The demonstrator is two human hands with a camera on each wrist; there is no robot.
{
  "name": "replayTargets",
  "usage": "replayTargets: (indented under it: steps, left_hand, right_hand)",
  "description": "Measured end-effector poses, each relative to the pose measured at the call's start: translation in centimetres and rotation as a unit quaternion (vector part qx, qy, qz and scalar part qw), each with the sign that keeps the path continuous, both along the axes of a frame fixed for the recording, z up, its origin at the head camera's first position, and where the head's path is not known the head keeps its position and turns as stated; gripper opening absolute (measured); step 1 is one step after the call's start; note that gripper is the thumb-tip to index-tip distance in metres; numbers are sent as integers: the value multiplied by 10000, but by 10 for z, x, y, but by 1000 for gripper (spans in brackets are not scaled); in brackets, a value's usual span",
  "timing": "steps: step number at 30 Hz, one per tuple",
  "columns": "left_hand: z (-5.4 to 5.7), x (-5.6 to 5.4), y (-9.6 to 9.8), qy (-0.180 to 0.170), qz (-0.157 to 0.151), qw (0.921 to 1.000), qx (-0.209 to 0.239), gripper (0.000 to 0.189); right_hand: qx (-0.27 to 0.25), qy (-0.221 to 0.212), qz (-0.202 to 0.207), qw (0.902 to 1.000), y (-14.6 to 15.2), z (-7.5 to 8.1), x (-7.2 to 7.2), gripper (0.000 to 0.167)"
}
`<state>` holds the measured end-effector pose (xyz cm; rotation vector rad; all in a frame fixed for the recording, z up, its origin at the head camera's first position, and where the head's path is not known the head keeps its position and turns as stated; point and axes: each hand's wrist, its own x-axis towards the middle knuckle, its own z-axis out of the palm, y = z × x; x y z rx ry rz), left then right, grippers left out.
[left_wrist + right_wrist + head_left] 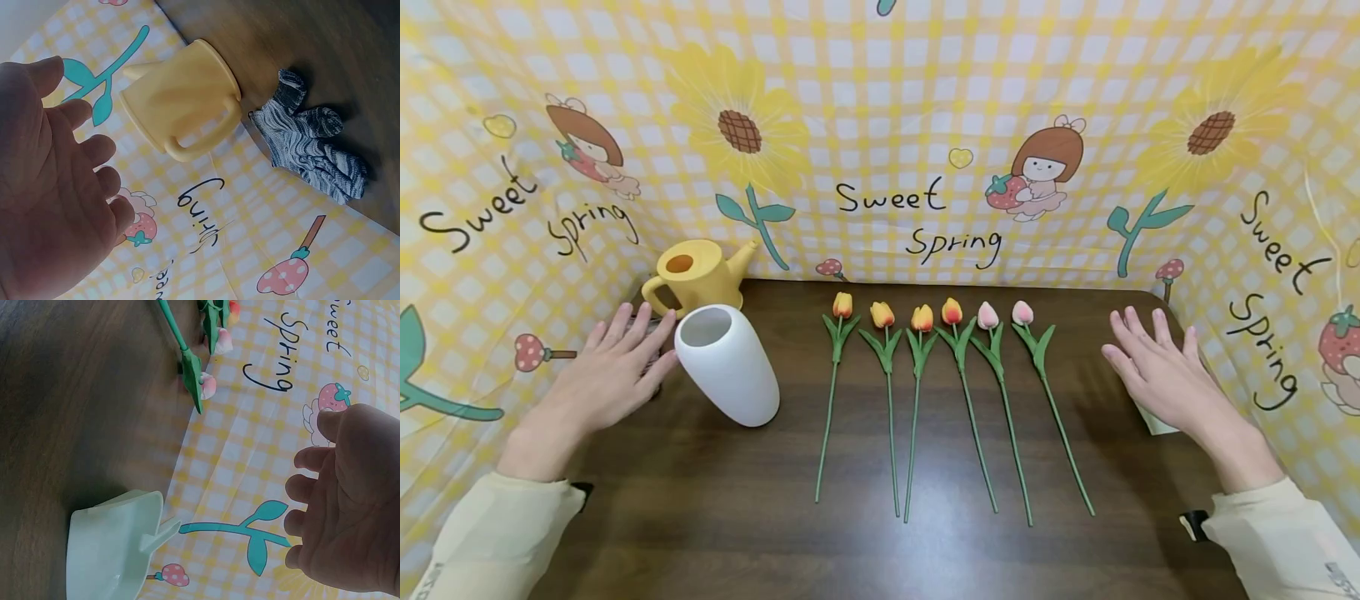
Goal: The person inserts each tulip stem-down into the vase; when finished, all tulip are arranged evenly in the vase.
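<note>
My left hand is held palm down with spread fingers over the table's left side, holding nothing. Beside its thumb, a white vase stands upright. Beyond the fingertips is a yellow watering can. A black-and-white knit glove lies below the left hand, mostly hidden by it in the head view. Over the right side hovers my right hand, empty, fingers spread. Under it is a pale green dustpan, largely covered in the head view. Several artificial tulips lie in a row between the hands.
A dark wooden table carries everything. Yellow checked cloth printed with flowers and "Sweet Spring" hangs along the back and both sides. The tulips' flowers point to the back, their green stems toward the front.
</note>
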<state>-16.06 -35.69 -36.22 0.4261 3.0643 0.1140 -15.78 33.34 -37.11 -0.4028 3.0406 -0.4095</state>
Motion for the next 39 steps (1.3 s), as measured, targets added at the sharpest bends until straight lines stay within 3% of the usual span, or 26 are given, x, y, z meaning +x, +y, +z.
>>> replayTargets:
  steps: [14,16,19,21,23,26,28,30,31,34,39]
  left_hand:
    - [6,7,4,144,-15,9999,-93,70]
    - [9,11,5,160,-69,9998,119,70]
    - [14,18,9,357,-217,9950,908,67]
    - [16,22,13,679,-332,9846,1575,67]
    - [14,25,19,1070,-473,9669,2270,69]
    - [7,28,28,1405,-703,9312,3288,79]
    - [0,28,33,1476,-898,9059,3867,93]
    - [-7,27,37,1395,-1010,8863,4300,108]
    - [-11,27,38,1362,-1004,8807,4424,114]
    - [-21,25,41,1191,-857,8749,4616,124]
    - [-34,22,44,890,-676,8657,4880,121]
  right_hand:
    - [39,-28,4,10000,-10,10,8,69]
    - [-103,12,-5,9999,-13,11,9,70]
    - [-525,117,-41,9985,-16,14,12,75]
    - [-903,225,-48,9956,-18,16,14,83]
    - [-1177,367,-69,9923,-19,16,16,94]
    - [-1600,467,-5,9860,-22,11,18,110]
    - [-1788,389,-43,9831,-25,6,19,116]
    - [-2076,205,-27,9780,-28,-1,18,120]
    - [-2220,86,-31,9750,-29,-5,17,121]
    - [-2631,-211,-45,9645,-30,-17,13,120]
    - [-3233,-747,-139,9432,-30,-37,2,115]
